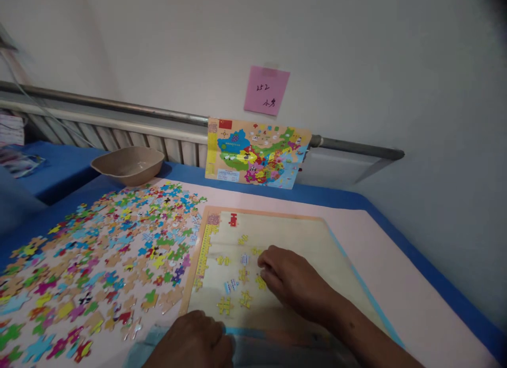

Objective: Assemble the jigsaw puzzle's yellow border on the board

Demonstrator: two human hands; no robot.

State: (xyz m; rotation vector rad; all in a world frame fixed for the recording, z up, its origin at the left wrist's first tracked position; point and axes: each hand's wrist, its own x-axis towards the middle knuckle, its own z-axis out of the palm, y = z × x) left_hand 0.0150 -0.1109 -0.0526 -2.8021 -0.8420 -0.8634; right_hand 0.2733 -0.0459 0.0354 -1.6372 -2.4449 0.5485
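A pale puzzle board point(301, 241) with an orange frame lies on the pink table cover. A few yellow and blue pieces point(233, 294) lie loose on it, and a red piece point(233, 219) sits near its top left. My right hand point(291, 281) rests on the board with fingers curled down onto pieces near its middle. My left hand point(194, 341) lies closed at the board's near edge; what its fingers hold, if anything, is hidden. Many loose coloured puzzle pieces point(106, 257) are spread to the left of the board.
A tan bowl point(129, 164) stands at the back left. A coloured map picture point(257, 152) leans against the radiator by the wall, under a pink note point(266, 91). The table's blue edge point(435, 275) runs along the right side.
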